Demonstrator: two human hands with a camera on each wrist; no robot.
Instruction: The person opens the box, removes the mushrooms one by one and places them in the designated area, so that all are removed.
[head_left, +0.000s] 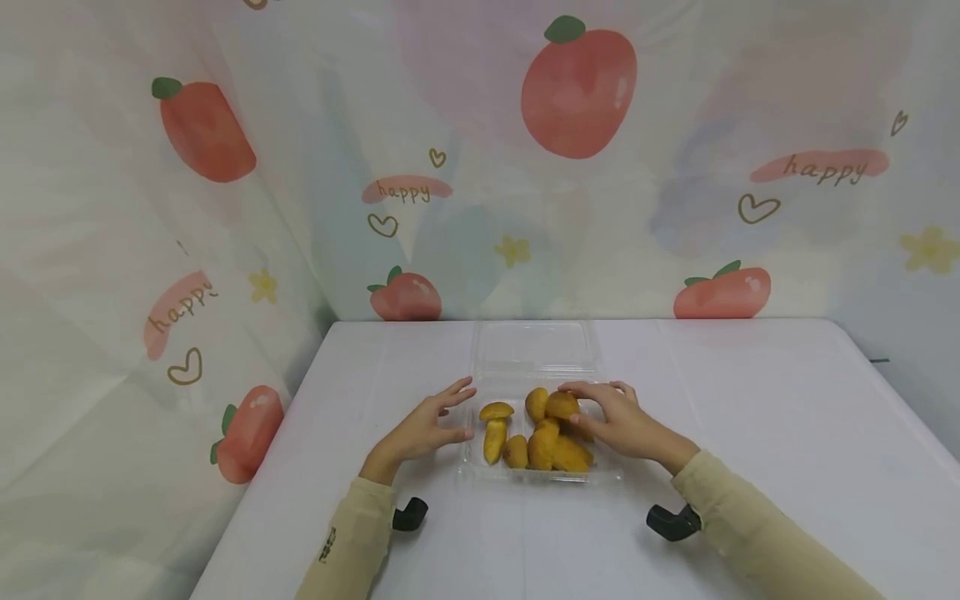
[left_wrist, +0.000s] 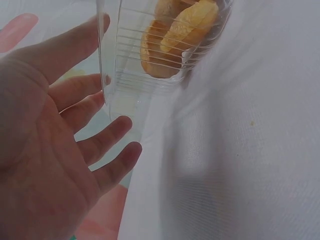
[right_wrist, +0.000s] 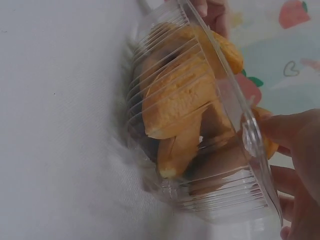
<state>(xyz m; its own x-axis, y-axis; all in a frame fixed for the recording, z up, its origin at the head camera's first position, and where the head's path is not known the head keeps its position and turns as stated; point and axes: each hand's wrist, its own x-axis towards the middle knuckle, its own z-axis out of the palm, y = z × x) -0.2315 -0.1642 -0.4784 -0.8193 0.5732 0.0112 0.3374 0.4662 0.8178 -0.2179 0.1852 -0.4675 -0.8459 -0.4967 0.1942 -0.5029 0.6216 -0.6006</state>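
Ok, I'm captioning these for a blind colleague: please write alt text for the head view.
A person's right hand pinches a mushroom among other mushrooms in an open clear plastic box on a white table; the left hand is beside the box's left edge. A cloth printed with red fruit hangs behind.

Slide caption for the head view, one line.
Right hand pinches one of the mushrooms in an open clear container on a white table; left hand beside the container's left edge.
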